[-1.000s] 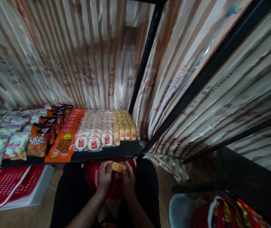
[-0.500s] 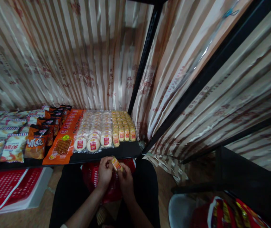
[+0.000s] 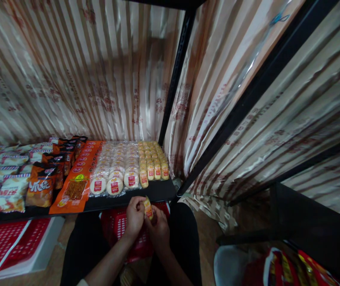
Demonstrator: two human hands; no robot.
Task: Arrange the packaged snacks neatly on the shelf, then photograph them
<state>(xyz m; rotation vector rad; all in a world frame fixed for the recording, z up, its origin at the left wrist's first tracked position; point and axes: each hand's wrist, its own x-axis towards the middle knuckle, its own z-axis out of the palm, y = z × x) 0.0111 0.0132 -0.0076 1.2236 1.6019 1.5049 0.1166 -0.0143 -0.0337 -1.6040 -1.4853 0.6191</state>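
Observation:
Between my two hands is a small yellow snack packet point(image 3: 148, 208) with a red label, held above a red basket point(image 3: 119, 224). My left hand point(image 3: 135, 216) pinches its upper left side, while my right hand point(image 3: 159, 227) grips it from the lower right. Just beyond, on a black shelf point(image 3: 155, 192), several matching yellow packets point(image 3: 157, 171) stand in rows at the right end. Left of them are rows of round white crackers point(image 3: 115, 185) in clear wrappers. An orange bag of stick snacks point(image 3: 76, 186) lies flat beside those.
Orange-black snack bags point(image 3: 40, 186) and white snack bags point(image 3: 12, 192) fill the shelf's left part. Another red basket point(image 3: 6, 246) sits below at left. A black post point(image 3: 176, 75) rises at the shelf's corner before striped curtains point(image 3: 113, 71). A pale stool point(image 3: 228, 264) is at lower right.
The packet has turned more upright in my hands, and my fingers have shifted slightly around it. The whole view has moved a little, with the shelf sitting lower and further left.

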